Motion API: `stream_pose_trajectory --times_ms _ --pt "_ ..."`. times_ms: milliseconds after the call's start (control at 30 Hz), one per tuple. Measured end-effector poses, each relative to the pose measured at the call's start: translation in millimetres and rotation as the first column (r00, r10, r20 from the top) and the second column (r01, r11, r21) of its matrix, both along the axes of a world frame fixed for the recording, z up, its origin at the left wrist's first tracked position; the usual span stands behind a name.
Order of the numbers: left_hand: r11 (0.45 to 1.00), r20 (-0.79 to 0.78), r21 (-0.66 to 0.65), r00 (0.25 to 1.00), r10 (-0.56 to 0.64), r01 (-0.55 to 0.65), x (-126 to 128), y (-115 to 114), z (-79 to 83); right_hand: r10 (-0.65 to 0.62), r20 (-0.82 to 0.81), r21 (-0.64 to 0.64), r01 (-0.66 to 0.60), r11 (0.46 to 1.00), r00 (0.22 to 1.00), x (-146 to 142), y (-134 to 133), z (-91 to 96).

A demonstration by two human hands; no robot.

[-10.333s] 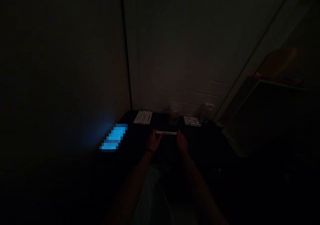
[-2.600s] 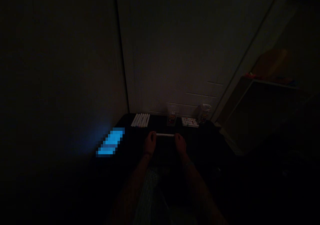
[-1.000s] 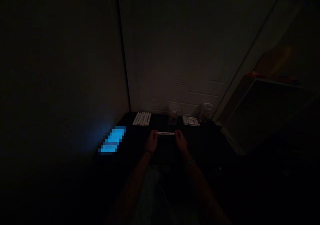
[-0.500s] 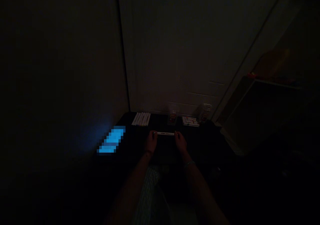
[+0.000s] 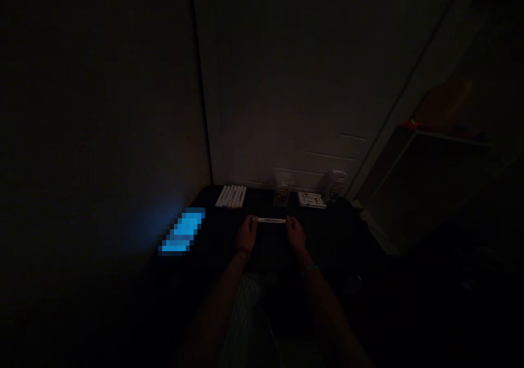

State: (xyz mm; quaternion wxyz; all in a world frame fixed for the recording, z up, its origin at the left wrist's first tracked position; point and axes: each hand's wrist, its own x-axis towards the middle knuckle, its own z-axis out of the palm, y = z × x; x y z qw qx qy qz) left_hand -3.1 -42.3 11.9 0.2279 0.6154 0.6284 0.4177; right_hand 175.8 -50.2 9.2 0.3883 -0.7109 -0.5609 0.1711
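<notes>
The room is very dark. A white marker (image 5: 271, 220) lies level between my two hands above a small dark table (image 5: 339, 231). My left hand (image 5: 246, 233) pinches its left end and my right hand (image 5: 295, 234) pinches its right end. Behind my left hand, a row of several white markers (image 5: 231, 196) lies side by side at the table's far edge.
A glowing blue screen (image 5: 183, 231) lies at the table's left. Two small clear containers (image 5: 283, 192) (image 5: 335, 184) and a flat printed card (image 5: 312, 199) stand by the far wall. A dark cabinet (image 5: 429, 182) is on the right.
Both hands have kept the marker level between them. It has turned a little in the fingers, so its printed side shows now. The view shifts slightly.
</notes>
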Motion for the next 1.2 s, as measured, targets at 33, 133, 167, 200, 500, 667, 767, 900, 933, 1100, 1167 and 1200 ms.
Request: stream_pose_trajectory --times_ms 33,133,167,200,500,667,767,900,933,1100,1167,1200 --pt "1.0 -0.004 0.004 1.0 -0.002 0.002 0.0 -0.3 0.2 -0.007 0.008 -0.009 0.007 1.0 1.0 -0.1 -0.4 1.0" --pt "1.0 -0.008 0.02 1.0 -0.01 0.01 0.2 -1.3 1.0 -0.016 0.032 -0.022 0.016 1.0 0.999 -0.5 -1.4 3.6" --pt "1.0 -0.007 0.022 1.0 -0.015 0.015 0.2 -1.6 1.4 -0.015 0.039 -0.017 0.016 1.0 0.999 -0.6 -1.7 4.2" --pt "0.999 -0.005 0.026 1.0 -0.019 0.02 0.2 -1.9 1.7 -0.011 0.044 -0.015 0.012 1.0 0.999 -0.7 -1.9 4.5" --pt "1.0 -0.025 0.005 1.0 -0.013 0.013 1.8 -4.6 6.5 -0.03 0.034 -0.013 0.03 0.999 0.999 -0.3 -0.5 1.7" --pt "1.0 -0.036 -0.006 0.999 0.011 -0.011 3.1 -4.7 7.9 -0.01 0.023 0.008 0.009 1.0 1.0 -0.2 -0.2 1.0" --pt "1.0 -0.045 -0.009 0.999 0.012 -0.012 3.0 -4.6 7.4 0.003 0.011 0.022 -0.003 1.0 1.0 -0.2 -0.4 1.1" --pt "1.0 -0.068 -0.002 0.998 0.008 -0.008 1.9 -4.0 5.6 0.008 -0.001 0.03 -0.008 1.0 1.0 0.2 -0.6 0.4" --pt "1.0 -0.074 -0.006 0.997 0.006 -0.007 1.7 -3.8 5.3 0.008 -0.002 0.027 -0.008 1.0 1.0 0.4 -0.5 0.1" --pt "0.998 -0.114 -0.051 0.993 0.016 -0.022 2.3 -4.1 5.4 0.013 0.012 0.008 -0.014 1.0 1.0 0.6 -0.5 0.0" --pt "0.998 -0.128 -0.058 0.992 0.023 -0.031 2.5 -4.2 6.1 0.012 0.014 -0.002 -0.012 1.0 1.0 0.5 -0.6 1.0" --pt "0.998 -0.13 -0.062 0.991 0.023 -0.032 2.5 -4.2 6.6 0.01 0.014 -0.008 -0.01 1.0 1.0 0.4 -0.8 1.7"
